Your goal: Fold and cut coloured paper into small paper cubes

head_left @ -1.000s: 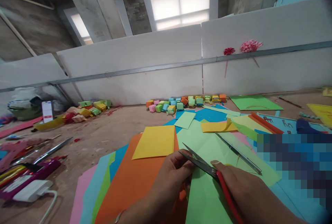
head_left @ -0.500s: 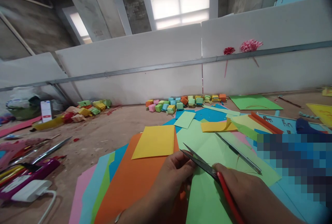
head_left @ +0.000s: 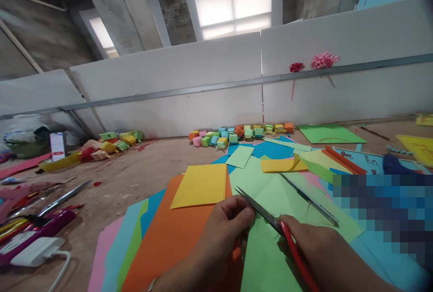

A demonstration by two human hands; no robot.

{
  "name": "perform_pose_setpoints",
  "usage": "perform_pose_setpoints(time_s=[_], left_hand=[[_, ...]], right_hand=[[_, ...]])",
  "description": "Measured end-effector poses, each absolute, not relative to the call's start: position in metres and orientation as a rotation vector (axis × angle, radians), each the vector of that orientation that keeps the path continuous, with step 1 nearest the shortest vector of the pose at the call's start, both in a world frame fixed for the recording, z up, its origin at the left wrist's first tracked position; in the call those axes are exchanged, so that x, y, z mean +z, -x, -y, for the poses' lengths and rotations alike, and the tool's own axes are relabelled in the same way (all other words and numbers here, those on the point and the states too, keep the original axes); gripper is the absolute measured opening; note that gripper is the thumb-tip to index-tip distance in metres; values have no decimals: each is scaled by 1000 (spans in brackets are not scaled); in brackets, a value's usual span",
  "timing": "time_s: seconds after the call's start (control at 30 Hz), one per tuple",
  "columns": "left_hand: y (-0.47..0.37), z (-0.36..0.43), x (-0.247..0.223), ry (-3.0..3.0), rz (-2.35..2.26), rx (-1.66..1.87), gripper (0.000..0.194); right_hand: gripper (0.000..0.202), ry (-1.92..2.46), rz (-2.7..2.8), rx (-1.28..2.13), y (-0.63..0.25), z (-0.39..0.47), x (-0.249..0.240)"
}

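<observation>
My right hand [head_left: 314, 242] is closed around the red handle of a pair of scissors [head_left: 269, 218]. The blades point up and left, nearly together, and pass right beside the fingertips of my left hand [head_left: 226, 224]. Thumb and index finger of that hand are pinched together; whatever is between them is hidden. Beneath my hands lie an orange sheet [head_left: 169, 233] and a pale green sheet [head_left: 267, 260]. A folded yellow paper [head_left: 201, 186] rests on the orange sheet, just beyond my left hand.
Metal tweezers [head_left: 309, 199] lie on green paper to the right. Small paper cubes [head_left: 233, 137] line the back. On the left are a phone [head_left: 57, 146], a white charger [head_left: 38, 251] and several tools. A blurred patch [head_left: 382, 210] covers part of the right side.
The scissor blades have closed from a slight gap to nearly together. My left hand keeps its pinch in almost the same place. The view has shifted slightly.
</observation>
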State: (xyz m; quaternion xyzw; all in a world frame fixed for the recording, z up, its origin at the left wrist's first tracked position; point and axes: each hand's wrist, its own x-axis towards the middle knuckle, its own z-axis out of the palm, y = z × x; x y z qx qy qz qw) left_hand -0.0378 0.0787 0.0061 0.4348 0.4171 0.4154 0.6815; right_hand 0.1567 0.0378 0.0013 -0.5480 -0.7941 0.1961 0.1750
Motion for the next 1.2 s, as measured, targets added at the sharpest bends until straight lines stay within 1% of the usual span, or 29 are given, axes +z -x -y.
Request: perform_pose_setpoints(time_s=[0.1,0.2,0.33,0.5,0.63,0.7,0.77,0.8,0.87,0.9,0.93,1.0,1.07,1.2], left_hand=[[39,-82,9,-1010,-988,953,44],[41,-87,12,-1065,-1060,1003,42],[45,-94,16,-1138,-1135,1085,41],[48,-102,18,-1197,-1151,1158,46],[51,-109,13,-1220,-1155,1223,46],[52,-110,11,-1254,-1166,1241,44],[52,-111,9,-1313,-1184,1257,40],[52,-111,9,-1346,-1192,1271,38],[52,-111,10,-1397,-1208,1312,35],[51,-110,10,-1405,-1210,1327,35],[51,-110,10,-1400,-1204,1326,34],[50,-109,10,-1379,-1152,1250,37],[49,-107,11,-1372,-1053,1122,40],[48,-103,13,-1377,-917,1007,38]], right_hand=[[18,1641,2165,532,-166,-51,11],[38,1855,2055,300,-185,-74,19],[49,1917,2028,231,-210,-108,17],[36,2033,2073,94,-214,-135,10],[18,2085,2125,-18,-200,-130,20],[23,2031,2163,-54,-186,-117,30],[24,1879,2250,11,-169,-101,39],[26,1753,2312,114,-160,-93,41],[30,1478,2297,595,-143,-82,42],[29,1441,2259,755,-136,-78,41],[30,1426,2199,833,-132,-77,39],[31,1415,2074,847,-128,-78,35],[30,1381,1932,766,-132,-84,32],[24,1295,1766,665,-143,-92,33]])
